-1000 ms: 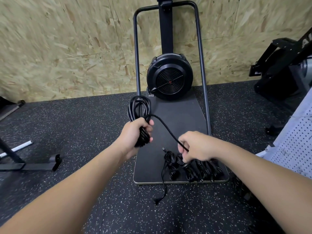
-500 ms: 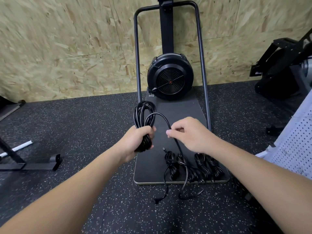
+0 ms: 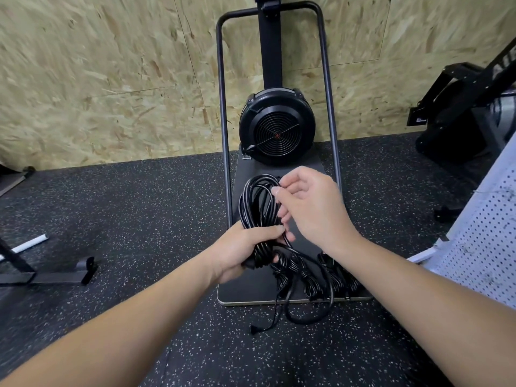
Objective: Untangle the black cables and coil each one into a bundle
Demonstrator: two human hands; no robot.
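Your left hand (image 3: pixel 245 247) clamps the coil (image 3: pixel 258 202); right hand (image 3: pixel 304 202) pinches a strand. Risk: trailing tail (image 3: pixel 310 314) snags the bundles (image 3: pixel 310 277), loosening your loops.

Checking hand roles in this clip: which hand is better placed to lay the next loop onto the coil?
Probably the right hand: it pinches the cable at the top of the coil, and can feed the slack trailing to the floor. The left hand grips the coil's base, anchoring it.

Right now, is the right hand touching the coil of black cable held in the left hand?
Touching. The head view shows the right hand pinching a strand at the top of the coil, which the left hand grips lower down.
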